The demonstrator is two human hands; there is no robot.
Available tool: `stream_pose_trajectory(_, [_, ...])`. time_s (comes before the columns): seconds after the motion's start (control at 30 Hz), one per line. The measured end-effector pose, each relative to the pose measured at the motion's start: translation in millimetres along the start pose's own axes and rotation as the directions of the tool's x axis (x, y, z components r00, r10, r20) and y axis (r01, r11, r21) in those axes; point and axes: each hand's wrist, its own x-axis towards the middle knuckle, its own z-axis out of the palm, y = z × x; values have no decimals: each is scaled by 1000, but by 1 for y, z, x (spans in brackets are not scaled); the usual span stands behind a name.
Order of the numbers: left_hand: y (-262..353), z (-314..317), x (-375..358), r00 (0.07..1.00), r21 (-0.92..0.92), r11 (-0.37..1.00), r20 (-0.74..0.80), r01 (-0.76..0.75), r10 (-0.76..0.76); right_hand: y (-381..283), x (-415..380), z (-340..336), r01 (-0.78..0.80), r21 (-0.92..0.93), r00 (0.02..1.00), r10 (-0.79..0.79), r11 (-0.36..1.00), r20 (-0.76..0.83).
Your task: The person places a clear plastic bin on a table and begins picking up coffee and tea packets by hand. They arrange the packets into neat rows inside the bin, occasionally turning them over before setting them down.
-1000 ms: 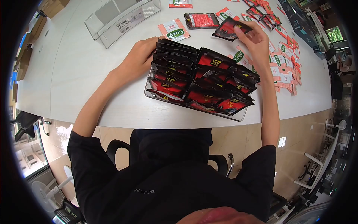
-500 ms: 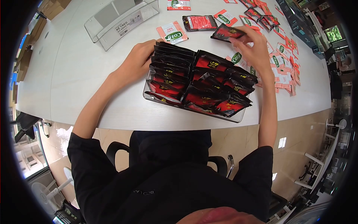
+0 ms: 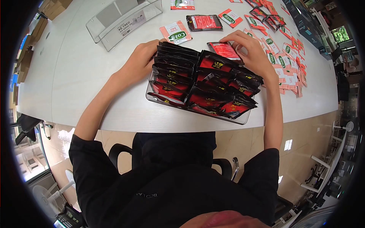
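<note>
A clear plastic tray (image 3: 197, 111) near the table's front edge holds rows of upright black and red packets (image 3: 207, 97). My left hand (image 3: 140, 60) is at the tray's far left corner, its fingertips hidden behind the packets, so its grip cannot be made out. Beyond the tray's far right corner, my right hand (image 3: 253, 51) pinches a red and black packet (image 3: 226, 50) by its edge, with the red printed side showing. Another black and red packet (image 3: 204, 22) lies flat on the table farther back.
An empty clear plastic rack (image 3: 127, 24) stands at the back left. One Cozy sachet (image 3: 176, 32) lies beyond the tray. Many Cozy sachets (image 3: 289, 62) are spread at the right, with several black packets among them. A dark box (image 3: 308, 28) is at the far right.
My right hand has drawn the packet toward the tray's far edge and turned it, so its red printed side now shows. My left hand and the tray have stayed in place.
</note>
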Motion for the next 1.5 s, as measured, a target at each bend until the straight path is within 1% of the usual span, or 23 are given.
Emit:
stream_pose_trajectory(0.1, [-4, 0, -1, 1000, 23, 1000, 3, -21, 21, -2, 0, -1, -1, -15, 1000, 1, 1000, 0])
stream_pose_trajectory(0.17, [-4, 0, -1, 1000, 21, 999, 4, -27, 27, -4, 0, -2, -24, -17, 999, 25, 1000, 29])
stream_pose_trajectory(0.33, [-2, 0, 0, 999, -2, 999, 0, -37, 37, -4, 0, -1, -17, -19, 1000, 17, 1000, 22])
stream_pose_trajectory(0.43, [-3, 0, -1, 1000, 13, 1000, 13, 16, -17, -5, 0, -1, -22, -14, 999, 22, 1000, 27])
stream_pose_trajectory(0.5, [-2, 0, -1, 999, 28, 999, -7, -42, 42, -6, 0, -1, -29, -14, 999, 30, 999, 33])
stream_pose_trajectory(0.57, [-1, 0, -1, 999, 24, 999, -7, -31, 31, -5, 0, 0, -44, 1, 999, 44, 999, 24])
stream_pose_trajectory(0.7, [-3, 0, -1, 1000, 17, 1000, 10, 1, -1, -5, 0, -1, -21, -20, 1000, 21, 1000, 22])
stream_pose_trajectory(0.8, [-5, 1, -1, 1000, 22, 999, 0, -30, 30, -4, -1, -2, -10, -39, 1000, 11, 999, 25])
stream_pose_trajectory(0.87, [-6, 0, -1, 1000, 23, 999, 5, -23, 23, -9, -1, -4, -8, -136, 1000, 7, 991, -4])
stream_pose_trajectory(0.9, [-6, 0, -2, 1000, 24, 1000, 10, -17, 17, -10, 0, -5, -9, -136, 1000, 8, 991, -3])
stream_pose_trajectory(0.97, [-3, 1, -1, 1000, 13, 1000, 2, -27, 27, -11, 2, -5, 17, -200, 986, -49, 980, -159])
stream_pose_trajectory(1.0, [-2, 1, 0, 999, 3, 999, -9, -38, 38, -11, 2, -6, 17, -199, 986, -50, 980, -158])
stream_pose_trajectory(1.07, [-2, -1, 0, 1000, 8, 1000, -3, -22, 22, -9, 0, -7, -111, -19, 962, 103, 994, -254])
stream_pose_trajectory(1.1, [-1, -1, 1, 1000, 11, 1000, 5, -8, 8, -9, -1, -6, -116, -17, 962, 108, 993, -251])
stream_pose_trajectory(1.17, [3, 0, 1, 1000, -15, 1000, -7, -14, 14, -7, 1, -6, -116, -49, 894, 82, 992, -440])
stream_pose_trajectory(1.23, [5, 0, 3, 999, -38, 999, -22, -28, 27, -5, -2, -13, -131, -62, 893, 91, 989, -442])
stream_pose_trajectory(1.27, [5, 0, 4, 999, -33, 999, -24, -30, 29, -10, -3, -17, -131, 141, 863, 183, 981, -472])
stream_pose_trajectory(1.3, [6, 1, 4, 999, -30, 999, -28, -29, 29, -16, -5, -20, -117, 337, 833, 277, 934, -480])
stream_pose_trajectory(1.33, [6, 1, 4, 999, -36, 999, -30, -29, 28, -28, -9, -21, -39, 428, 796, 287, 903, -533])
stream_pose_trajectory(1.37, [7, 1, 4, 996, -49, 996, -60, -71, 68, -37, -19, -20, -44, 426, 799, 288, 904, -528])
stream_pose_trajectory(1.4, [7, 2, 4, 990, -62, 992, -91, -112, 106, -45, -30, -18, 15, 512, 760, 323, 859, -563])
stream_pose_trajectory(1.43, [7, 2, 4, 990, -70, 991, -96, -110, 103, -53, -42, -15, 80, 588, 719, 362, 805, -593])
stream_pose_trajectory(1.5, [7, 0, 4, 988, -13, 992, -94, -126, 124, -54, -80, 2, 252, 675, 614, 424, 693, -665])
